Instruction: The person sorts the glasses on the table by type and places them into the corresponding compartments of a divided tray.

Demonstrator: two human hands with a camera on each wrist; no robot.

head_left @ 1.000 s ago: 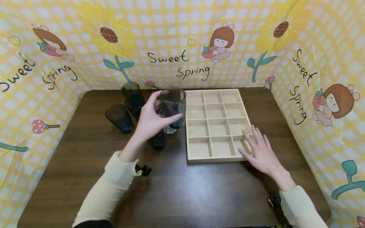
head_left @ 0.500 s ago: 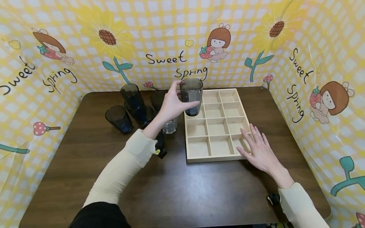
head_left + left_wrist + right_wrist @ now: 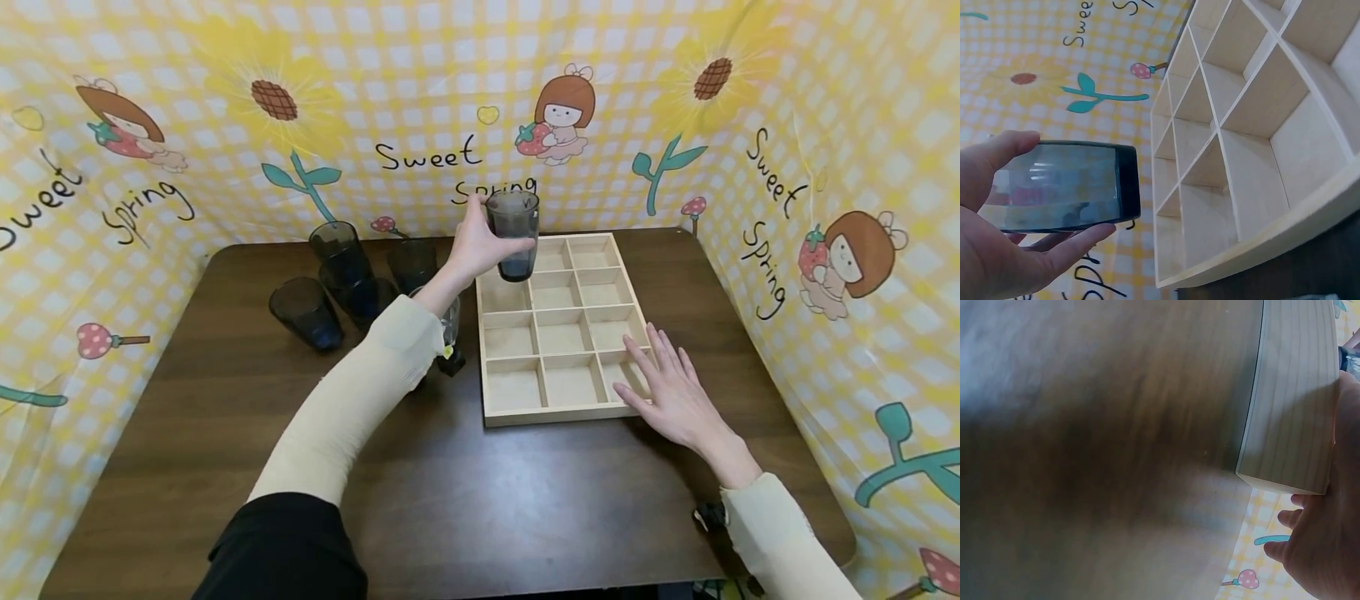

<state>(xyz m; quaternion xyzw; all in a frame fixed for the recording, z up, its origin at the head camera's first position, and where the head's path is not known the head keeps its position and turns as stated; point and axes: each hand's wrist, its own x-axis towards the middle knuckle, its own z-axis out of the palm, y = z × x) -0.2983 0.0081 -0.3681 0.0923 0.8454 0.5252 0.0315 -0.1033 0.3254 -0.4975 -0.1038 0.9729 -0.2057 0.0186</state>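
My left hand (image 3: 480, 243) grips a dark tinted glass tumbler (image 3: 514, 237) by its side, thumb toward me, above the back left of a wooden compartment tray (image 3: 521, 414). In the left wrist view the tumbler (image 3: 1079, 184) lies across the picture with fingers and thumb around it, its thick base toward the tray (image 3: 1260, 240). My right hand (image 3: 675, 396) rests with spread, straight fingers on the tray's front right corner. The right wrist view shows that hand (image 3: 1325, 544) beside the tray's wooden side wall (image 3: 1291, 394). The tray's compartments that show hold nothing.
Left of the tray stand several dark tumblers, among them one at the far left (image 3: 306, 315) and one at the back (image 3: 412, 265). A clear glass (image 3: 452, 319) is partly hidden behind my left forearm. A patterned cloth (image 3: 420, 100) walls the brown table (image 3: 187, 467).
My left hand has carried the dark tumbler from over the other glasses rightward and back, to above the tray's back left. My right hand has stayed on the tray's corner.
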